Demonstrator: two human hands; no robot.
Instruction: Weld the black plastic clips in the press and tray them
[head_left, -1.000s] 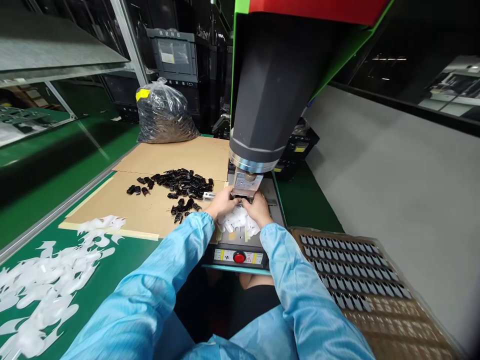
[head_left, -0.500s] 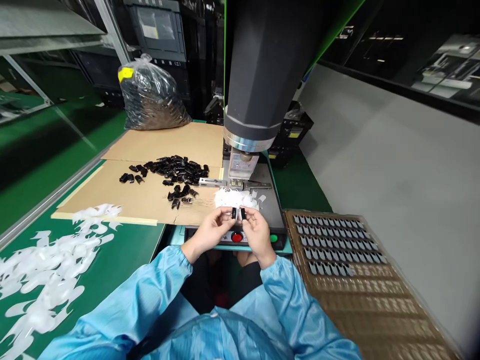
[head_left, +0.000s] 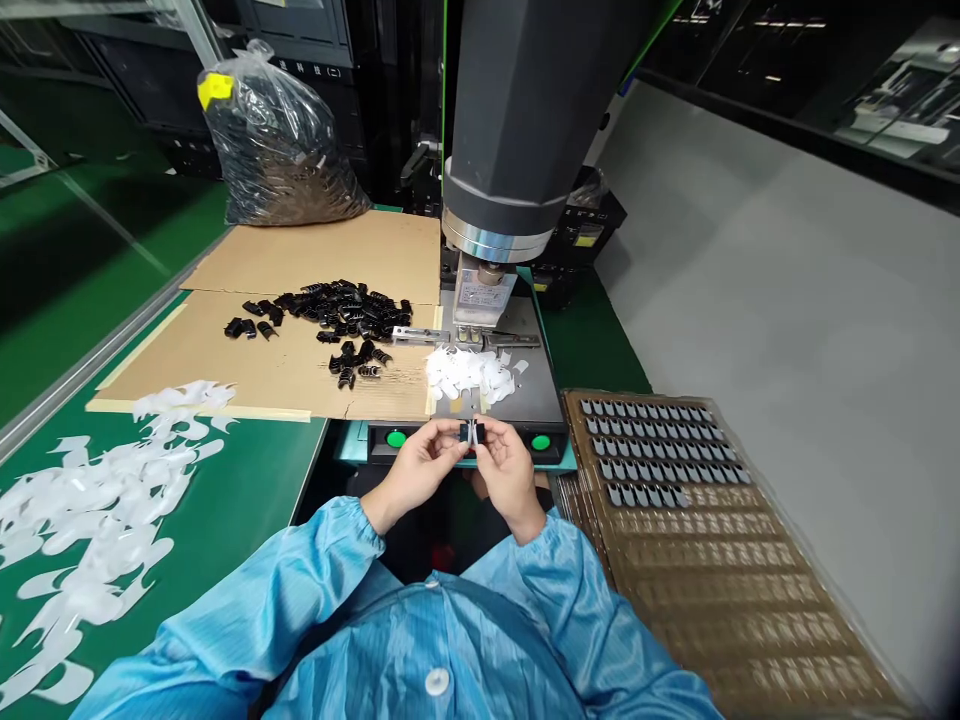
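Observation:
My left hand [head_left: 418, 462] pinches a small black plastic clip [head_left: 464, 432] between thumb and fingertips. A second black clip [head_left: 480, 433] sits in the pinch of my right hand [head_left: 508, 468]. The two pieces face each other almost touching, with a thin pale strip showing between them; I cannot make out whether it belongs to either. Both hands are in front of the press base, between its two green buttons. Just beyond them, small white film pieces [head_left: 469, 372] lie heaped on the metal plate, below the press head [head_left: 484, 290].
Several black clips [head_left: 352, 310] are piled on the cardboard [head_left: 262, 375] at left. White film scraps [head_left: 97, 510] cover the green table. A plastic bag of parts [head_left: 281, 150] stands behind. At right, a brown tray [head_left: 720, 580] holds rows of grey pieces.
The two black clips have come closer together between my fingers, and my hands have drawn back slightly from the white pile. My view has tilted downward.

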